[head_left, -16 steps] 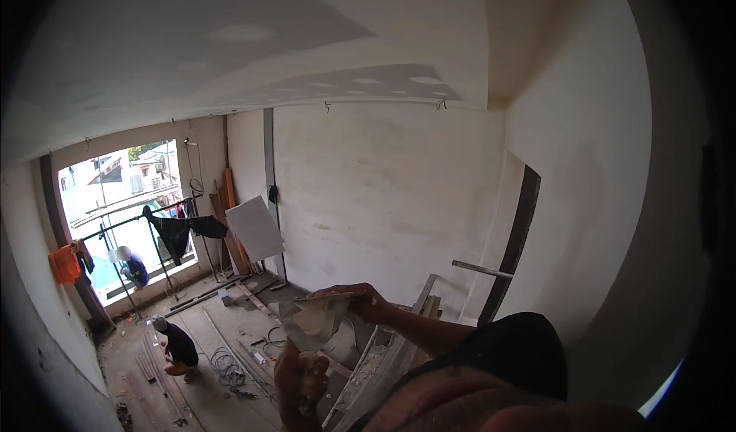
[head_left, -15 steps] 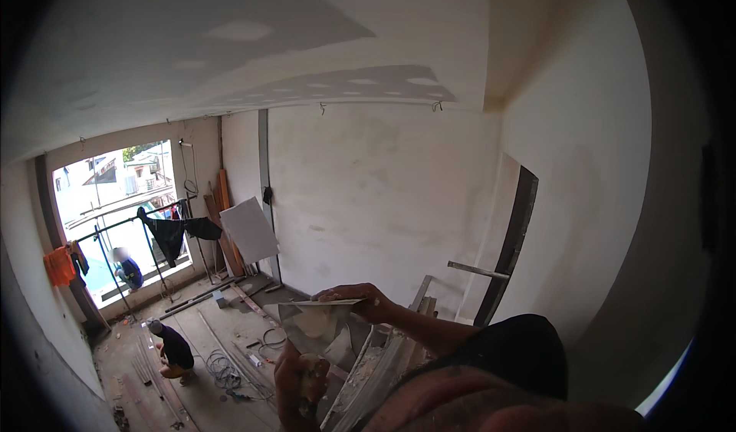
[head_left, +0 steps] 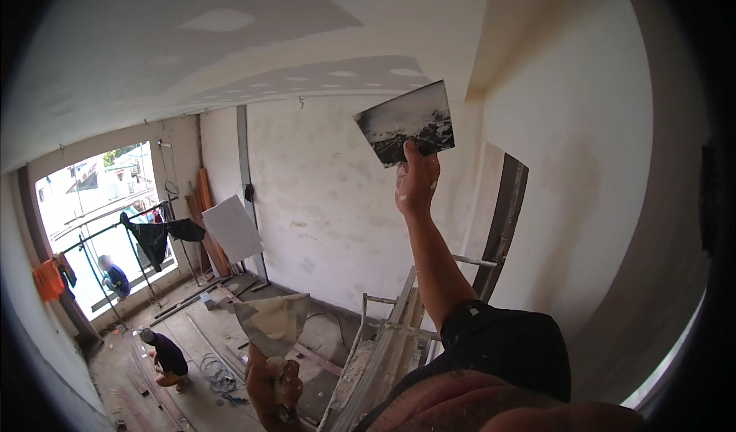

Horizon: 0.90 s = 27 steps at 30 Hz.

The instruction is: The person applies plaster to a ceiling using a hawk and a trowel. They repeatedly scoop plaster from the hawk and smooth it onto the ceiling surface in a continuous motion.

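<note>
My right hand is raised at the end of a stretched arm, closed on a wide trapezoid putty knife. Its blade is dark and smeared with pale putty, and stands up close below the ceiling; from this view I cannot tell whether it touches. Low in front of me, my left hand grips the handle of a second broad putty knife. That metal blade carries a patch of cream-coloured putty on its face. The two tools are well apart.
Beside me stands a putty-spattered metal scaffold. Below, a person crouches near coiled cable and long strips. Another person is at the window opening, by a rail with dark cloth. A grey board leans on the wall.
My right hand has risen from beside the left blade up toward the ceiling, carrying its putty knife. The left putty knife has shifted slightly left. The view has turned a little.
</note>
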### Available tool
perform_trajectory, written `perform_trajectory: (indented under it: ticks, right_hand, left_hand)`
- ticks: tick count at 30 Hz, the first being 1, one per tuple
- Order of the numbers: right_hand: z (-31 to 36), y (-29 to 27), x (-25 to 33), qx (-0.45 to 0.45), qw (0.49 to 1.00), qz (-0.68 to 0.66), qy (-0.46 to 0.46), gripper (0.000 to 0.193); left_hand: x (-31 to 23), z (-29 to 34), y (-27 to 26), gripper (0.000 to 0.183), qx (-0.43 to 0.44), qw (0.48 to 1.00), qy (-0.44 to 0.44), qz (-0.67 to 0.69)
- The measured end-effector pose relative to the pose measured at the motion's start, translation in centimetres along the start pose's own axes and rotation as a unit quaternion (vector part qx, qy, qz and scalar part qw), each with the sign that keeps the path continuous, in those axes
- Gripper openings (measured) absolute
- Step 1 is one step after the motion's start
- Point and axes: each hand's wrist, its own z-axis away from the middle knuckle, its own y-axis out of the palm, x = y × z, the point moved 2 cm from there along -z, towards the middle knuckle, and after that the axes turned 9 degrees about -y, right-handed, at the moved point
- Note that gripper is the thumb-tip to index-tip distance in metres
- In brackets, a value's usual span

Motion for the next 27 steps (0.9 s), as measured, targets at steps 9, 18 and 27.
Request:
perform_trajectory:
  ticks: [9, 18, 27]
  right_hand:
    - [-12.2, 9.2, 4.5, -0.161, 0.969, 0.013, -0.189, 0.025]
    - [-13.1, 14.4, 7.1, -0.134, 0.965, -0.092, -0.205, 0.027]
    - [-12.2, 18.9, 9.1, -0.136, 0.958, -0.100, -0.231, 0.037]
  left_hand:
    - [0.6, 0.3, -0.8, 0.076, 0.049, 0.999, 0.001, 0.005]
    - [0.6, 1.7, -1.3, 0.072, 0.012, 0.999, 0.028, -0.015]
    - [0.4, 3.2, -3.1, 0.072, 0.052, 0.998, 0.037, 0.009]
